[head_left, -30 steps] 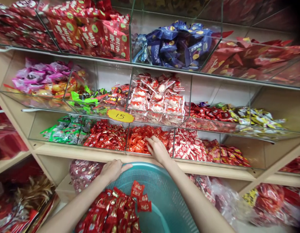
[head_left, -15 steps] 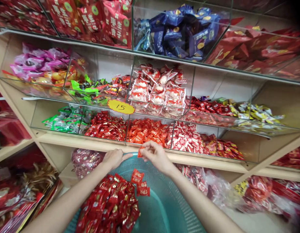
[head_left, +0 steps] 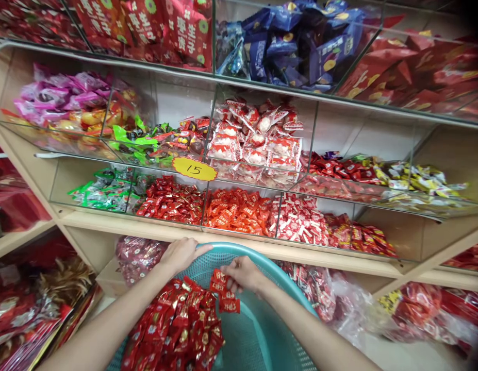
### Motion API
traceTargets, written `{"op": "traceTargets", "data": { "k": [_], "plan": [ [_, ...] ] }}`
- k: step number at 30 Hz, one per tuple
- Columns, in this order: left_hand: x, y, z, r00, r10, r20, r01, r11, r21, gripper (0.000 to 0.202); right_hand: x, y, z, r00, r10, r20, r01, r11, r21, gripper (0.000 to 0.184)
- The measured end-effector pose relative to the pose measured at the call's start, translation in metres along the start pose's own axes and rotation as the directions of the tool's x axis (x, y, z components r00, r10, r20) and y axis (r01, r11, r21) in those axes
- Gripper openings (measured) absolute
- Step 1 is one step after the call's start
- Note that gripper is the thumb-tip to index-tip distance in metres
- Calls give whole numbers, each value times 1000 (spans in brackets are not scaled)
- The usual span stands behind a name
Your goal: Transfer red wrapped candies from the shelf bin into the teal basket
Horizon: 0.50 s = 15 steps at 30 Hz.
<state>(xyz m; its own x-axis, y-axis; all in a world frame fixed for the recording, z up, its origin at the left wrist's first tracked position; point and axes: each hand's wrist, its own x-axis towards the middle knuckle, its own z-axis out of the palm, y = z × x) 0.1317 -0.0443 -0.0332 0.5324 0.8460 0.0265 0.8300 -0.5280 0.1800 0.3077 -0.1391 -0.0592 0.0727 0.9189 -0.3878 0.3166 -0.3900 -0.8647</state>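
Note:
A teal plastic basket (head_left: 296, 288) with perforated sides sits low in front of me. My left hand (head_left: 184, 255) grips its rim with the thumb along the edge. Inside, on the left, is a heap of shiny red wrapped candies (head_left: 177, 324). Beside the heap lie a few orange-red wrapped candies (head_left: 229, 305). My right hand (head_left: 242, 274) is inside the basket, its fingers pinched at an orange-red candy there; the fingertips partly hide it.
Clear bins hold sweets on the shelves, including orange-red candies (head_left: 239, 211), red candies (head_left: 171, 198) and red-white ones (head_left: 300, 219). A yellow tag (head_left: 194, 168) reads 15. The wooden shelf edge (head_left: 300, 253) lies just behind the basket. Plastic bags (head_left: 347, 304) lie lower right.
My right hand has come down from the shelf edge into the basket, carrying an orange-red candy to the others. My left hand stays on the rim.

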Motion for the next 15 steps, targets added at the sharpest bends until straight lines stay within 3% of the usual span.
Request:
{"op": "traceTargets", "data": {
  "k": [6, 9, 12, 15],
  "plan": [
    [-8, 1, -8, 999, -8, -35, 6, 997, -71, 62, -10, -12, 3, 998, -7, 61, -10, 962, 274, 36],
    [-11, 3, -14, 991, 94, -97, -112, 971, -210, 43, -16, -17, 1, 988, -29, 152, -36, 912, 409, 36],
    [-12, 3, -18, 960, 214, -178, -273, 849, -452, 26, -18, -21, -3, 979, -33, 200, -72, 867, 494, 36],
    [-13, 4, -23, 950, 263, -171, -312, 738, -599, 23, -20, -25, -8, 972, -79, 223, -58, 835, 548, 36]
  ]
}}
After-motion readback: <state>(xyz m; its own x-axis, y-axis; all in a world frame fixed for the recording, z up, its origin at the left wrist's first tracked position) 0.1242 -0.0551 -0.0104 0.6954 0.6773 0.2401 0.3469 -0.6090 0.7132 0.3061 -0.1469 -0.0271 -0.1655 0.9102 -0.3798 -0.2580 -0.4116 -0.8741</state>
